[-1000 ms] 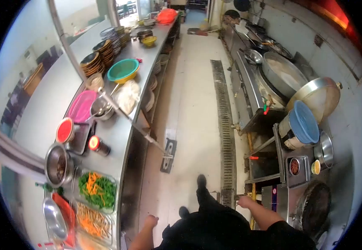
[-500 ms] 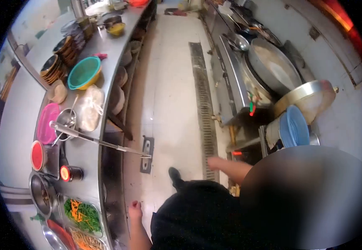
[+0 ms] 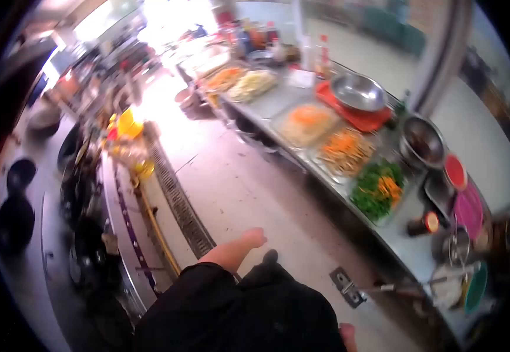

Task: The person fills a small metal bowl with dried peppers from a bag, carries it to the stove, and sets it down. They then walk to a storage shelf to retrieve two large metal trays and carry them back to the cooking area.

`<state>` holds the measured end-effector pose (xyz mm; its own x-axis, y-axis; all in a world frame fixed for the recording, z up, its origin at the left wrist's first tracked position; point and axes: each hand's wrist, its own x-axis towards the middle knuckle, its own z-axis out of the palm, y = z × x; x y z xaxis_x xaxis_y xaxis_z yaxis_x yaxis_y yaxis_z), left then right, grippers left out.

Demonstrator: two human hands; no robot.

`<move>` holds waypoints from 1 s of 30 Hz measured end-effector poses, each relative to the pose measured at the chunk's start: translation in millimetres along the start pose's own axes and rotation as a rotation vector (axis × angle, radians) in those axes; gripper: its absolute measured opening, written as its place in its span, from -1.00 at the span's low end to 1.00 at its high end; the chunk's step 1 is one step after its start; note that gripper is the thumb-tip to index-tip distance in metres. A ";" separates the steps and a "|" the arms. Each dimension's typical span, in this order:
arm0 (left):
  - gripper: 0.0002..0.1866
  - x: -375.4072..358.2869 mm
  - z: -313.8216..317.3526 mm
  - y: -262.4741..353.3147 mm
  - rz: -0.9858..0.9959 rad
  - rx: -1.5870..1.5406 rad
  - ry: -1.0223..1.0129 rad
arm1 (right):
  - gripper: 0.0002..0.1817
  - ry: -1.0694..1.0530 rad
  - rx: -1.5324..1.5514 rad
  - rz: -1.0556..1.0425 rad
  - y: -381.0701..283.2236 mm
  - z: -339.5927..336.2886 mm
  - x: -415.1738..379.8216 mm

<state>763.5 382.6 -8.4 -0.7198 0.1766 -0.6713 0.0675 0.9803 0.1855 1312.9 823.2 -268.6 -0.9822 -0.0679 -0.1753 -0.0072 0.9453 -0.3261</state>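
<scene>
My left hand (image 3: 255,237) hangs in front of my body over the pale floor, its fingers curled in, nothing seen in them. It is nearest to the floor drain grate (image 3: 178,193), apart from it. My right hand (image 3: 347,335) is low at the bottom edge, on the counter side. Only part of it shows, and its fingers are blurred and largely hidden. My dark clothing (image 3: 237,311) fills the bottom middle, with one shoe (image 3: 271,256) ahead of it.
Along the right runs a metal counter (image 3: 393,249) with shredded greens (image 3: 378,190), carrot and mushroom mix (image 3: 346,151) and a steel bowl (image 3: 359,92). A pole (image 3: 407,286) slants from the counter to a dark plate (image 3: 347,287) on the floor. Dark woks (image 3: 15,226) are on the left.
My view has swung round the aisle: the counter has passed from my left to my right, and the stove side is now on my left. My left hand has swung forward, my right hand back.
</scene>
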 end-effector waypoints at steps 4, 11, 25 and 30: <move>-0.56 -11.3 30.3 -95.0 -0.091 -0.015 0.017 | -0.72 -0.409 0.675 0.624 -82.3 -112.9 156.1; -0.67 -48.8 5.2 -186.9 -0.255 -0.150 -0.245 | -0.85 -0.286 0.879 0.645 -158.4 -223.8 382.7; -0.65 -40.3 -31.5 -176.5 -0.305 -0.639 0.312 | -0.72 -0.403 0.129 -0.123 -237.1 -252.0 565.8; -0.61 -61.3 92.7 -206.4 -0.509 -0.591 0.002 | -0.71 -0.530 0.152 -0.051 -224.4 -265.1 596.8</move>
<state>857.8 177.6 -72.0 -0.5645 -0.2828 -0.7755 -0.6504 0.7308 0.2070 678.5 655.0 -53.7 -0.7523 -0.3010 -0.5860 0.0130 0.8825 -0.4700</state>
